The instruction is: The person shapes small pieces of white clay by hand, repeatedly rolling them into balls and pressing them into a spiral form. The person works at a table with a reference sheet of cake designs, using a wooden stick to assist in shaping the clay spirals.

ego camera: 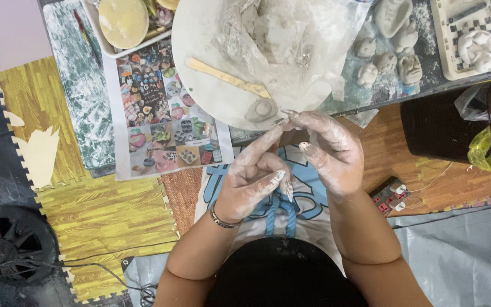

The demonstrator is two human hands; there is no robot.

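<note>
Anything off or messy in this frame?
Mostly clay mess. Both hands, left hand and right hand, are coated in pale clay. The foam floor mat has a torn patch with its top layer missing. The power strip lies on the floor near the person's right arm.

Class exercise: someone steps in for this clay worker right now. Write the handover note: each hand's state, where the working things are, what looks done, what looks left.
Left hand: clay-smeared, fingers half curled, forefinger stretched toward the right hand; whether it pinches anything cannot be told.
Right hand: clay-coated, fingers bent, cupped against the left; nothing clearly held.
Things: round white board on the table edge, carrying a wooden modelling stick, a small clay piece and bagged clay.
Done: several small clay figures sit on the table to the right.
Left: the small clay piece looks unfinished, probably needing more shaping.
</note>
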